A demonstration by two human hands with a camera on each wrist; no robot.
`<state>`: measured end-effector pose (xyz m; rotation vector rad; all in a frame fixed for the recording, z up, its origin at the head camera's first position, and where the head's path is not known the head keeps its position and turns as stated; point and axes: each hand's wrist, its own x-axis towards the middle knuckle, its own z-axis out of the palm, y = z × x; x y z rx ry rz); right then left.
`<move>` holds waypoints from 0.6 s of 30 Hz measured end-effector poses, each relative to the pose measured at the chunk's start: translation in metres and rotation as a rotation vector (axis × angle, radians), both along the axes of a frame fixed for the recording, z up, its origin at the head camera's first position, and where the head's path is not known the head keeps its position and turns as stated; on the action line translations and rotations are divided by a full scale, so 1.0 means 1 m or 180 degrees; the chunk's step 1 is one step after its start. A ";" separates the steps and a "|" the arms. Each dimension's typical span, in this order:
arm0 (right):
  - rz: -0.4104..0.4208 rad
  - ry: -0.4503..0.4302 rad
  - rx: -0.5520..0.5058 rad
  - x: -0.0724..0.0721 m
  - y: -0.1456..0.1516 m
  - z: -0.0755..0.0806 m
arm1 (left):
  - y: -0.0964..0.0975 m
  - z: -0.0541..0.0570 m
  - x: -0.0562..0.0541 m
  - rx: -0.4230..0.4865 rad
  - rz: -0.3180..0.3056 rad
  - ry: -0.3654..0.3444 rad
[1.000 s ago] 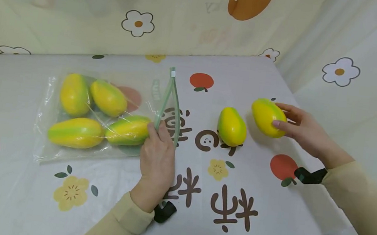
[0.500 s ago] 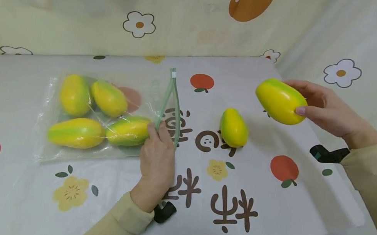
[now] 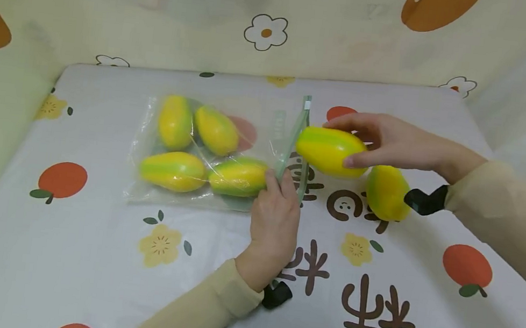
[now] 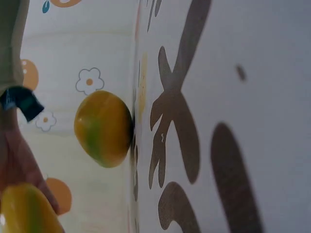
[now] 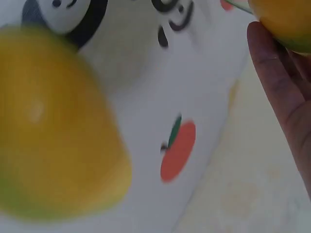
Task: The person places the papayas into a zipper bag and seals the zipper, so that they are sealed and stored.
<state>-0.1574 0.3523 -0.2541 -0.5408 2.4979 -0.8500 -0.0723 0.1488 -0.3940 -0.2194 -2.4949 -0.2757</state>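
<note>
My left hand (image 3: 276, 228) pinches the green zip edge of a clear zip bag (image 3: 219, 205) lying on the table. Inside the bag are several yellow-green mangoes (image 3: 173, 171). My right hand (image 3: 385, 140) grips another mango (image 3: 330, 151) between thumb and fingers, held above the table right at the bag's open mouth. A second loose mango (image 3: 387, 193) rests on the table below the right wrist. In the left wrist view, that loose mango (image 4: 104, 128) shows on the cloth, and the held one (image 4: 28, 211) is at the lower left. The right wrist view shows the resting mango (image 5: 58, 131) up close.
A white printed cloth (image 3: 86, 263) covers the table, with fruit, flowers and brown characters on it. A pale patterned curtain (image 3: 187, 20) hangs behind the far edge. The bag's small white zip slider (image 3: 306, 105) is at the far end of the zip.
My right hand lifted the mango from the right side of the table and carried it left to the bag's mouth. The left hand kept its hold on the bag. The head view shifted left.
</note>
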 end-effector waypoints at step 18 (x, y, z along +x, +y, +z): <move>-0.0168 0.0733 -0.0568 0.007 -0.047 -0.071 | 0.019 0.006 0.007 -0.0221 -0.0002 0.0233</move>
